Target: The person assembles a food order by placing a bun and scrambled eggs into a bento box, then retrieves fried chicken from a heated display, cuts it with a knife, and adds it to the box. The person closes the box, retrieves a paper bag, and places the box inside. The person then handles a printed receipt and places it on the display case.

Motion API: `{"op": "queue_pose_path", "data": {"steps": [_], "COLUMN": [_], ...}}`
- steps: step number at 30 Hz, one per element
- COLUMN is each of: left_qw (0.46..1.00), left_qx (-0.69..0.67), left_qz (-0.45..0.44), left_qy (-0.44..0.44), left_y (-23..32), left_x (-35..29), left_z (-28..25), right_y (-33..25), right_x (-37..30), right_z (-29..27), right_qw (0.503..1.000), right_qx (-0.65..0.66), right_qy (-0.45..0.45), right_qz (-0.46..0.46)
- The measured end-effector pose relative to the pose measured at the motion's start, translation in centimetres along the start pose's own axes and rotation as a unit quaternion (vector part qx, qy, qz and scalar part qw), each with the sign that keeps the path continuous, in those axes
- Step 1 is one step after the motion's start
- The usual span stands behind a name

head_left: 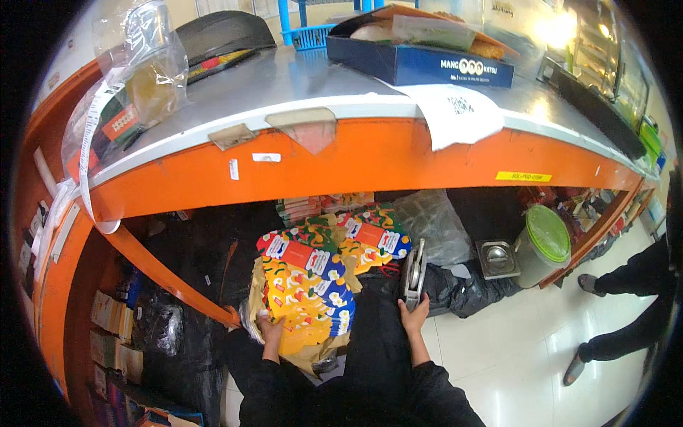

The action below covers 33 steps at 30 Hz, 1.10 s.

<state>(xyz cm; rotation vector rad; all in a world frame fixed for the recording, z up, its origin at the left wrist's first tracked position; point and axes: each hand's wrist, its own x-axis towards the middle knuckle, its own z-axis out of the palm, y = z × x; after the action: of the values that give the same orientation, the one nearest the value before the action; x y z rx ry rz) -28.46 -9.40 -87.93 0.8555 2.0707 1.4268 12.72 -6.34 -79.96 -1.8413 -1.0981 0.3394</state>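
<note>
A stack of flat, colourful printed cardboard sheets (306, 295), yellow, blue and red, lies partly wrapped in torn brown paper (313, 358) before me. At the stack's near left edge, my left hand (269, 330) is closed on the sheets, thumb on top and the other fingers mostly hidden. To the right of the stack, my right hand (414, 313) is closed around the lower end of a long grey metal hand tool (414, 277), which resembles a plier stapler. The tool points up and away from me. Another pile of similar printed sheets (373, 238) lies just behind the first.
An orange-fronted table (398, 153) spans above the work, carrying a blue box (455, 65) and a plastic bag (153, 78). Beneath its right side stands a green-lidded bucket (544, 245) beside a metal container (497, 259). Another person's legs (626, 306) are at the right.
</note>
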Motion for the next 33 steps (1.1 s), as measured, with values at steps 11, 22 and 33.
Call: {"op": "queue_pose_path", "data": {"steps": [11,22,33], "left_qw": [0.969,0.95,0.688], "left_qx": [0.152,-0.225,-0.674], "left_qz": [0.177,0.172,0.186], "left_qy": [-0.083,-0.134,-0.195], "left_y": [9.5,29.0,46.2], "left_x": [-10.0,-9.1,-2.4], "left_z": [-6.6,-11.7,-6.8], "right_y": [6.4,8.8,-4.6], "right_x": [0.9,2.6,-4.6], "right_z": [4.9,-5.3,-24.7], "right_qw": [0.994,0.907,0.929], "right_qx": [0.08,0.348,0.355], "right_qy": [0.05,0.031,0.104], "right_qz": [0.063,0.235,-0.014]}}
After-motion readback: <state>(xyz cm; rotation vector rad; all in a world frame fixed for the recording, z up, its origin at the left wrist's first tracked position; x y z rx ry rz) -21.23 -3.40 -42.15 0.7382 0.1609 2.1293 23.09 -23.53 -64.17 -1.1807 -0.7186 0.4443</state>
